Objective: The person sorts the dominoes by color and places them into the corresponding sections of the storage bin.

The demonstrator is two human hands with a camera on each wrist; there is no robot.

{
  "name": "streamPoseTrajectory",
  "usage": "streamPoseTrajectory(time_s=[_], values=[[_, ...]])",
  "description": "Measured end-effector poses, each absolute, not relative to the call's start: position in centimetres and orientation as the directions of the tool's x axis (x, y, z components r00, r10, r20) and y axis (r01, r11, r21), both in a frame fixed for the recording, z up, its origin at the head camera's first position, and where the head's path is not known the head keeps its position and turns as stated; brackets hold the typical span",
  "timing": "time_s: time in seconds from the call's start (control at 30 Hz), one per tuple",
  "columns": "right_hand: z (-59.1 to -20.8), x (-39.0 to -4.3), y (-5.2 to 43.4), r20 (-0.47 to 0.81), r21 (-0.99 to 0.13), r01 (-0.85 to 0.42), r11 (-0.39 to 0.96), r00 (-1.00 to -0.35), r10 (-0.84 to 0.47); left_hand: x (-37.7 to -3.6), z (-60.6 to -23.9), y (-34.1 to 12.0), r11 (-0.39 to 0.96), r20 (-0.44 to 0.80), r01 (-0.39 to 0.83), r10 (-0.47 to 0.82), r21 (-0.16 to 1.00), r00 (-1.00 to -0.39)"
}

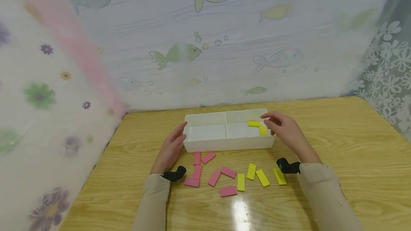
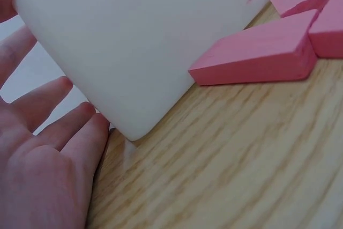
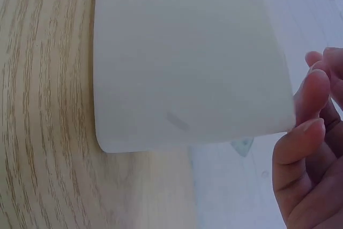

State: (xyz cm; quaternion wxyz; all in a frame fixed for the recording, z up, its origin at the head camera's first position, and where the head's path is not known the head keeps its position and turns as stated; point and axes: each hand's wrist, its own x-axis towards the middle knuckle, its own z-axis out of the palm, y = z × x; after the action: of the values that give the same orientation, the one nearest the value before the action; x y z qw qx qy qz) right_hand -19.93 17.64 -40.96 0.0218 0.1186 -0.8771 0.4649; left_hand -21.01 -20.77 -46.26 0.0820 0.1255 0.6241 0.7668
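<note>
A white two-compartment box (image 1: 205, 145) stands on the table. My left hand (image 1: 170, 149) rests against its left end; in the left wrist view the fingers (image 2: 47, 97) lie nearly straight along the box edge. Over the right end hovers my right hand (image 1: 285, 129), its fingers loosely bent and no block visible between them. In the right wrist view the thumb and fingertips are by the rim. Two yellow blocks (image 1: 254, 124) lie in the right compartment, near that hand. The left compartment's visible floor (image 1: 208, 132) is bare.
Several flat pink blocks (image 1: 228, 191) lie scattered in front of the box, towards the left. Several yellow blocks (image 1: 262, 178) lie in front to the right, one near the right wrist camera (image 1: 287, 167). A fish-patterned curtain (image 1: 183, 52) hangs behind the wooden table (image 1: 128, 195).
</note>
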Motion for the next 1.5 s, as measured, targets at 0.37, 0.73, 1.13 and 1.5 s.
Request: streamPoseTrajectory(time_s=[0.37,0.73,1.13,1.5], values=[[-40.3,-18.8,17.3,0.114,-0.820,-0.242,0.519,-0.957,-0.266,-20.5,-45.1,-21.1,-0.161,0.063,0.018,0.274,0.987,-0.960],[-40.0,-17.7,17.9,0.015,-0.815,-0.246,0.525,-0.914,-0.405,-20.2,-44.5,-21.0,-0.167,0.080,0.030,0.302,0.986,-0.950],[-40.6,-17.1,17.9,-0.114,-0.771,-0.267,0.578,-0.835,-0.539,-20.1,-45.1,-20.7,-0.177,0.068,0.016,0.288,0.984,-0.955],[-41.0,-16.5,18.0,-0.263,-0.667,-0.225,0.710,-0.821,-0.507,-20.7,-45.6,-20.5,-0.194,0.058,0.003,0.276,0.981,-0.959]])
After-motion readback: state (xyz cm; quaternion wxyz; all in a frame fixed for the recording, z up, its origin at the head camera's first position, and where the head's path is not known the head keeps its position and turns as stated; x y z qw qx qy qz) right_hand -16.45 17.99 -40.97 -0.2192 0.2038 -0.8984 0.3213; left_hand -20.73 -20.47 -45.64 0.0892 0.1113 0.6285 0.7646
